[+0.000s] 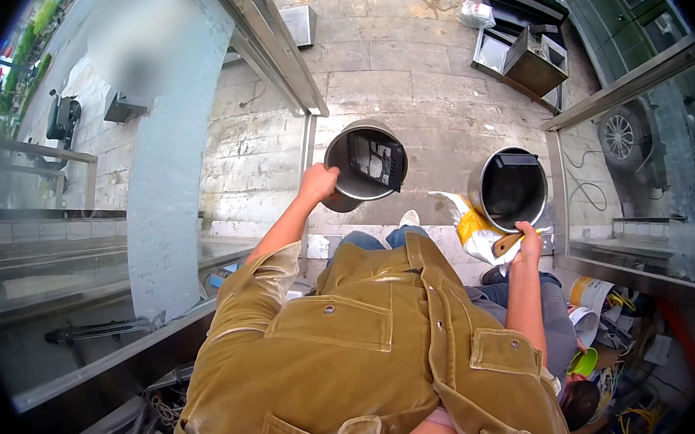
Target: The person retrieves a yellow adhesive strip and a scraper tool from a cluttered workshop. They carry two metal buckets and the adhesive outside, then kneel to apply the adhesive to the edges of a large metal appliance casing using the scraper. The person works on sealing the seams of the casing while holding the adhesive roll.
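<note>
My left hand (324, 181) is closed on the rim of a steel cylindrical pot (344, 192). A black slatted plastic piece (377, 160) lies inside that pot. Over to the right, my right hand (529, 241) is closed at the near edge of a second steel pot (515, 190), which has a dark inside and a black block (516, 159) at its far rim. Against this pot, a white and yellow plastic bag (474, 231) hangs down, touching my right hand's side. A brown piece like a wooden handle (505, 244) shows beside my fingers; whether I grip it too, I cannot tell.
Metal-framed glass panels (266, 42) flank the doorway. Metal boxes (532, 60) stand outside near a green vehicle (634, 2). Close on my right is another person, in grey clothing (559, 318), with a green bowl (583, 362) at their hand. Cables and clutter lie behind.
</note>
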### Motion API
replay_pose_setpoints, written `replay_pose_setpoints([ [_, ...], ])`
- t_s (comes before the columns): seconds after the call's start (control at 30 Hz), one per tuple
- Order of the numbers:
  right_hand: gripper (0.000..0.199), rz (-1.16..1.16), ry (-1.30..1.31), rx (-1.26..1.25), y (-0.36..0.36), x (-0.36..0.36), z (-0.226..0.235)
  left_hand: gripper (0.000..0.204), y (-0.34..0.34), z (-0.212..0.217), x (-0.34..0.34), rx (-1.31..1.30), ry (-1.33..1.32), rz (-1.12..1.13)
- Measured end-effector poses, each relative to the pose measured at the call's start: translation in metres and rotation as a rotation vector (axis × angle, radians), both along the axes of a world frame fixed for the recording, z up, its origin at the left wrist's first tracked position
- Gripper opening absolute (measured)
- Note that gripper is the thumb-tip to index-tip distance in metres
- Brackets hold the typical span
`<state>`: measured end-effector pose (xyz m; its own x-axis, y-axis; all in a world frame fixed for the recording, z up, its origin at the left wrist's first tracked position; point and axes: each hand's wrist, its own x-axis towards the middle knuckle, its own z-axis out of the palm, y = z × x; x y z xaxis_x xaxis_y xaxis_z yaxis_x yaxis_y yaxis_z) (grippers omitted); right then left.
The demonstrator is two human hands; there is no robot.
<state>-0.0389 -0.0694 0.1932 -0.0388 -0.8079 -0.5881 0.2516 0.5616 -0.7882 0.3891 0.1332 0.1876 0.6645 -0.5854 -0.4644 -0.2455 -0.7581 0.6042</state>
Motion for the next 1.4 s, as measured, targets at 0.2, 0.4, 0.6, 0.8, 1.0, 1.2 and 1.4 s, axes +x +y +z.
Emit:
replay_pose_setpoints([
  [0.2, 0.022, 0.090, 0.051, -0.081, -0.152, 0.102, 0.011, 0.039, -0.116, -0.014, 0.073, -0.109, 0.138, 0.214],
  [0.4, 0.027, 0.115, 0.007, -0.108, -0.297, 0.220, 0.016, 0.038, -0.258, -0.039, 0.163, -0.110, 0.203, 0.207],
  [0.6, 0.024, 0.182, -0.053, 0.176, -0.442, 0.299, -0.005, 0.041, -0.414, -0.063, 0.227, 0.045, -0.012, 0.085],
  [0.8, 0.022, 0.150, 0.036, 0.304, -0.587, 0.363, -0.030, 0.042, -0.541, -0.090, 0.283, 0.082, 0.062, 0.207],
  [1.0, 0.030, 0.359, 0.010, 0.124, -0.752, 0.433, -0.135, 0.041, -0.604, -0.160, 0.365, 0.103, 0.035, 0.348],
  [1.2, 0.025, 0.464, 0.110, 0.121, -0.861, 0.544, -0.162, 0.041, -0.638, -0.205, 0.432, 0.088, 0.160, 0.720],
  [1.4, 0.024, 0.543, 0.115, 0.136, -0.915, 0.727, -0.201, 0.042, -0.647, -0.288, 0.544, 0.116, 0.232, 0.906],
])
